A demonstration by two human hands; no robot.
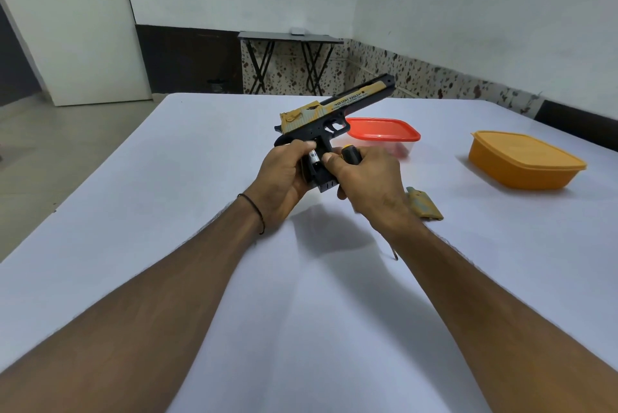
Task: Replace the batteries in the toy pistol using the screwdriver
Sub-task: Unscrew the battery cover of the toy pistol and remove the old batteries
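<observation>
The toy pistol (334, 111) is held above the tabletop (187, 185) at the centre of the frame, with its barrel slanting to the upper right and its grip pointing down toward the person. The grip's side is open, and a battery (313, 157) lies in it with its long axis along the grip. The left hand (284, 175) wraps the grip from the left, its thumb on the battery's upper end. The right hand (371, 178) curls its fingers round the screwdriver (348, 154) handle, its thumb tip on the grip just right of the battery. The battery thus sits between the two thumbs, with the left one closer. It probably comes out toward the camera. The tan cover (425, 204) lies on the tabletop at lower right.
</observation>
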